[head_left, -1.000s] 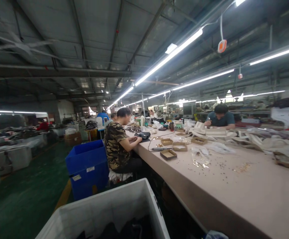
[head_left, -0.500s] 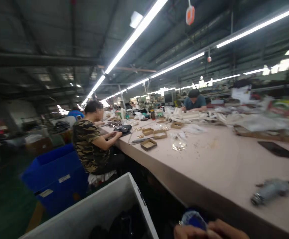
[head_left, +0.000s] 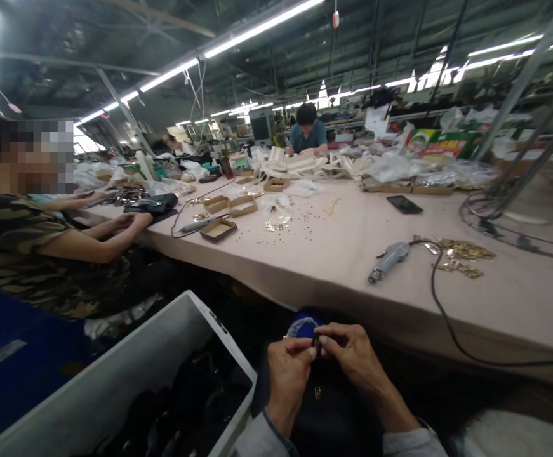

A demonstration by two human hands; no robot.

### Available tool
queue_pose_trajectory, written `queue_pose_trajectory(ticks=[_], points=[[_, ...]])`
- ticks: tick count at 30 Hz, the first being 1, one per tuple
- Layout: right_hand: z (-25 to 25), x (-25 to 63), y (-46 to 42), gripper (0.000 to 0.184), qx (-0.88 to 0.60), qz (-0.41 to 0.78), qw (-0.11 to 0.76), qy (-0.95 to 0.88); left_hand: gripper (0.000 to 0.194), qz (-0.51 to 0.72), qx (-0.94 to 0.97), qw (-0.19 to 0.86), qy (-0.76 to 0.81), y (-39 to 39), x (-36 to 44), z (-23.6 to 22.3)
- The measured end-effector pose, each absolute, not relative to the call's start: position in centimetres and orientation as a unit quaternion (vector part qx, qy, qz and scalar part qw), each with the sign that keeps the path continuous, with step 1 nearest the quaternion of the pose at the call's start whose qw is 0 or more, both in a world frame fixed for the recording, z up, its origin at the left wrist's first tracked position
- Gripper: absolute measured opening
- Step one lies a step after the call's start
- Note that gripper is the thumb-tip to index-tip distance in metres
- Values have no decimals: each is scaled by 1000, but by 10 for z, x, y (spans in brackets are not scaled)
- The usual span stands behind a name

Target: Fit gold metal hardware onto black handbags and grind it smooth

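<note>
In front of my lap, my left hand (head_left: 286,374) and my right hand (head_left: 356,355) meet with fingertips closed in a pinch. Between them is a small dark strap-like piece (head_left: 315,341), partly covered by the fingers; its exact kind is hard to make out. Below it hangs a small gold metal fitting (head_left: 317,392) against dark material on my lap. Just behind my fingers shows a round blue item (head_left: 305,327) with a clear plastic-like edge. On the table beyond lies a grey electric screwdriver (head_left: 389,261) with a black cable, touched by neither hand.
A grey-white bin (head_left: 162,346) holding dark items stands at my left. On the pink-covered table (head_left: 333,247) lie gold metal pieces (head_left: 464,249), a phone (head_left: 404,204) and small cardboard trays (head_left: 218,230). A co-worker in camouflage (head_left: 33,247) sits at left; another works across the table.
My view has turned right and down, bringing both hands, the gold pieces and the whole screwdriver into sight. My hands, earlier at the bottom edge, now show fully, pinched together.
</note>
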State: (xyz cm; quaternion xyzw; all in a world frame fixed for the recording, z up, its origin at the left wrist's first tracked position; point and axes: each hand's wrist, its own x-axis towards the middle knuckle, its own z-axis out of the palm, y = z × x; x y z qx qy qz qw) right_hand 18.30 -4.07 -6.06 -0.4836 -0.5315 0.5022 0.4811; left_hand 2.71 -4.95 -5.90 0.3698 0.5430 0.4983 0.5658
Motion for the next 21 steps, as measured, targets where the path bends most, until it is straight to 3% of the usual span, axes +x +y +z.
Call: queue_pose_trajectory(ticks=[8, 16, 21], points=[[-60, 178, -41, 24, -515, 497, 488, -499, 18, 501, 359, 568, 546, -54, 33, -55], [-60, 174, -45, 50, -535, 504, 453, -505, 11, 512, 342, 540, 573, -59, 31, -63], [-66, 177, -47, 42, -488, 532, 481, -498, 9, 523, 346, 530, 570, -60, 32, -58]])
